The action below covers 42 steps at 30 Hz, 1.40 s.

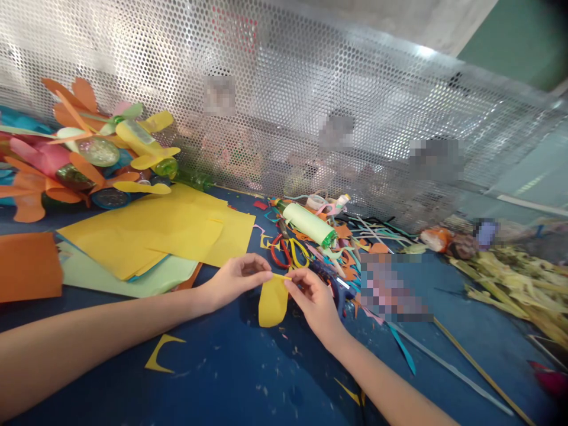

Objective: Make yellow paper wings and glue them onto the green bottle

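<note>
A small yellow paper piece with rounded lower corners (273, 305) hangs above the blue table, pinched along its top edge. My left hand (242, 278) grips its upper left corner between thumb and fingertips. At the upper right corner, my right hand (313, 299) pinches it the same way. Just beyond the hands lie scissors with red handles (280, 253) and scissors with yellow handles (300, 254). A bottle wrapped in pale green paper (309, 223) rests on its side behind them. Part of a dark blue tool (339, 290) shows beside my right hand.
Yellow sheets (177, 222), pale green sheets (133, 278) and orange paper (29, 266) lie at left, below a pile of paper-petalled bottles (142, 139). Scraps and strips (348, 254) clutter the right. A perforated metal panel (275, 106) borders the table (213, 378); dry husks (519, 290) lie far right.
</note>
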{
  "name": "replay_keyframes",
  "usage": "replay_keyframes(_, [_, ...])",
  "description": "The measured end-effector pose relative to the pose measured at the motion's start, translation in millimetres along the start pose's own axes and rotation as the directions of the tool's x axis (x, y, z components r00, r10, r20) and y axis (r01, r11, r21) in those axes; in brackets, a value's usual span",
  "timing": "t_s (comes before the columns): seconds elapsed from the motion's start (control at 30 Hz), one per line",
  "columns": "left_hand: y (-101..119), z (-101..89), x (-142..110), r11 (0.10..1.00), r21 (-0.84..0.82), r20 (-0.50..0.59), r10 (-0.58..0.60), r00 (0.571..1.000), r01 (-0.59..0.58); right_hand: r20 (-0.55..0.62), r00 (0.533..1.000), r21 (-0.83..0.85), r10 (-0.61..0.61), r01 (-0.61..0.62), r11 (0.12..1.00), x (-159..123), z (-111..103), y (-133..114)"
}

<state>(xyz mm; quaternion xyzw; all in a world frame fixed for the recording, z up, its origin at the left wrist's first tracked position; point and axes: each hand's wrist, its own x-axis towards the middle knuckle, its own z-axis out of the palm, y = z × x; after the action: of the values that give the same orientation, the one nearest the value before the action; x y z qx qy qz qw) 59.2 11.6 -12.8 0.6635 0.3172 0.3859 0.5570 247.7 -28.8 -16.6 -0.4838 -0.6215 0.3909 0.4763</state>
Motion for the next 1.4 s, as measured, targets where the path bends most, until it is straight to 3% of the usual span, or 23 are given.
replay_keyframes(0.13, [-1.2, -0.4, 0.6, 0.997, 0.072, 0.028, -0.005, 1.000, 0.003, 0.039, 0.999, 0.006, 0.009, -0.010, 1.000, -1.0, 1.6, -0.9])
replay_keyframes(0.37, [-1.6, -1.9, 3.0, 0.999, -0.042, -0.176, -0.020, 0.984, 0.013, -0.045, 0.998, 0.090, 0.034, -0.030, 0.996, 1.7, -0.1, -3.0])
replay_keyframes(0.53, [0.5, -3.1, 0.2, 0.997, 0.000, -0.123, -0.077, 0.989, 0.078, -0.060, 0.998, 0.071, 0.015, -0.011, 0.997, 2.1, -1.6, -4.5])
replay_keyframes(0.7, [1.8, -2.7, 0.1, 0.998, -0.059, -0.104, -0.023, 0.994, 0.017, -0.037, 0.999, 0.044, 0.017, -0.016, 0.999, 0.2, 0.0, -3.9])
replay_keyframes(0.97, [-0.9, -2.7, 1.9, 1.000, 0.019, -0.057, -0.002, 0.998, 0.004, -0.022, 1.000, 0.003, 0.014, -0.014, 1.000, -0.2, 0.3, -3.5])
replay_keyframes(1.2, [-3.0, -1.7, 3.5, 0.994, -0.105, -0.113, 0.017, 0.993, -0.029, -0.019, 1.000, 0.017, 0.020, -0.019, 1.000, 0.0, 0.5, -3.0])
replay_keyframes(1.4, [-7.9, 2.1, 5.1, 0.948, -0.316, -0.238, -0.061, 0.969, -0.018, -0.027, 0.999, 0.036, 0.020, -0.019, 0.999, 0.8, 0.9, -4.0])
